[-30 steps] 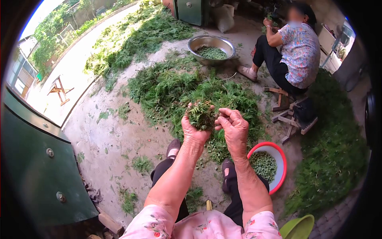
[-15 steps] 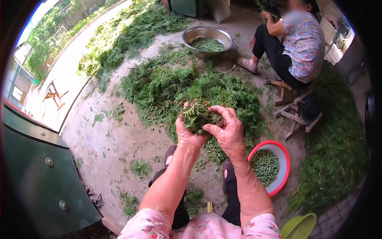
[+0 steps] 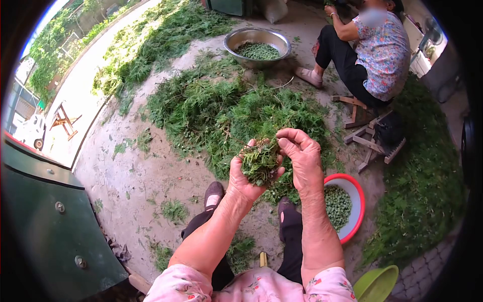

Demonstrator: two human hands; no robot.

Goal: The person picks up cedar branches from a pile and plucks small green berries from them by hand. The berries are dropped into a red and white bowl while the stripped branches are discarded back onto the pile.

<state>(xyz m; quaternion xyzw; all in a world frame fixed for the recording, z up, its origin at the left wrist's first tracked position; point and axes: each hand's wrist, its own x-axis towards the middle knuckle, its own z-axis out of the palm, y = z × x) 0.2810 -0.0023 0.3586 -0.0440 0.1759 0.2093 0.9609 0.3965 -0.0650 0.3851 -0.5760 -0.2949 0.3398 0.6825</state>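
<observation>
A bunch of green sprigs with small round green cones rests in my left hand, whose fingers curl round it from below. My right hand is at the bunch's upper right edge, thumb and forefinger pinched together; anything between them is too small to make out. Below both hands lies a large pile of green branches on the floor. To the right of my right forearm stands a red-rimmed white basin with many green cones in it.
A metal basin of cones stands beyond the pile. A person sits at the upper right near wooden stools. More branches lie at the right and upper left. A green bowl is at the lower right.
My right hand has shifted right and its thumb has come off the front of the bunch. The bunch now sits in my left hand, more fully in view.
</observation>
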